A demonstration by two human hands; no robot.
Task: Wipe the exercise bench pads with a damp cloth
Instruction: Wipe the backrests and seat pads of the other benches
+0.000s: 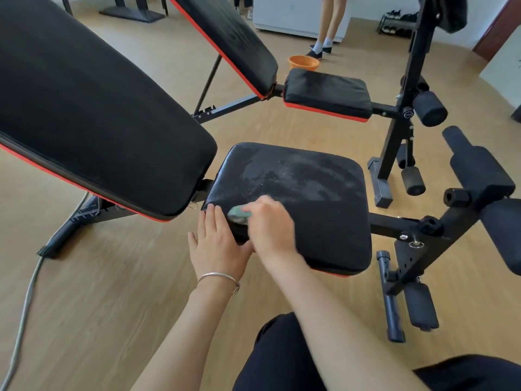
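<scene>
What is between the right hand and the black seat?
A green cloth. The right hand holds it against the seat near the left front corner. The head view shows it poking out beside the hand.

The seat pad (296, 193) is black leatherette, dull with grey smears. The frame (394, 221) is matt black metal. The floor (112, 277) looks like pale wood.
</scene>
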